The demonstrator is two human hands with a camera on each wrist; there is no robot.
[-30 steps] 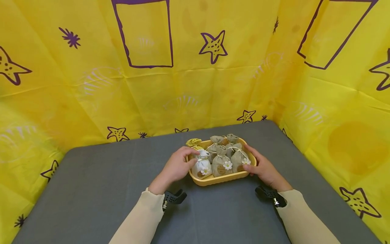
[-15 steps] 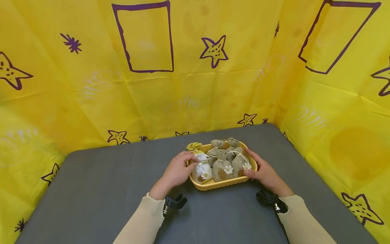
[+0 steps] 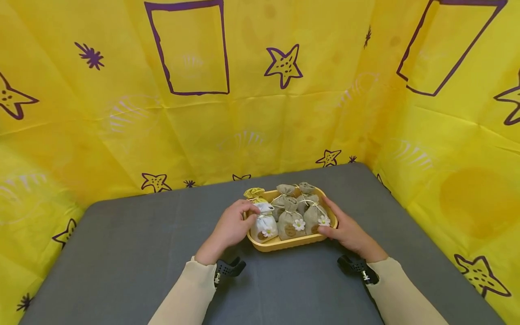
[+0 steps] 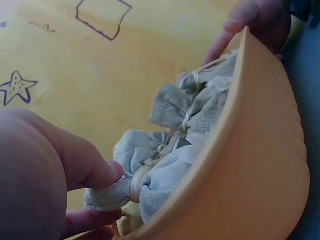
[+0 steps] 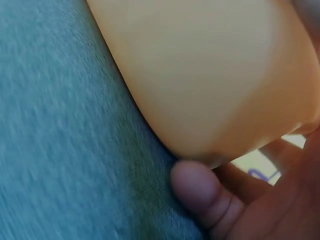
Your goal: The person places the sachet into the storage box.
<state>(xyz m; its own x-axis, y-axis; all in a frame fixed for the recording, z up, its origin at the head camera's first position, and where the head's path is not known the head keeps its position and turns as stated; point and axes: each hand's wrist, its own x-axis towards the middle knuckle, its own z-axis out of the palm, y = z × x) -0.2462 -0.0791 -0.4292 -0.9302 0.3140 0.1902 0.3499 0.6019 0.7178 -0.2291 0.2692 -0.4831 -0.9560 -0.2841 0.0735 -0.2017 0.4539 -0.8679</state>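
Observation:
A yellow plastic tray, with rounded corners, holds several small drawstring pouches. At its left end my left hand pinches the gathered neck of a white pouch. The left wrist view shows that pale cloth top between the fingertips, and the pouch's body stays inside the tray. My right hand grips the tray's right end, thumb on the near side and the other fingers behind. Close up in the right wrist view, its thumb presses at the corner of the tray wall.
Behind the white pouch is a yellow pouch. Grey-beige pouches, such as a front one with a white flower, fill the middle and right. Under the tray is a grey cloth-covered table; a yellow patterned curtain surrounds it.
The tray, with both hands on it, has shifted slightly left in the head view, and that view has moved a little too. Both hands keep their holds.

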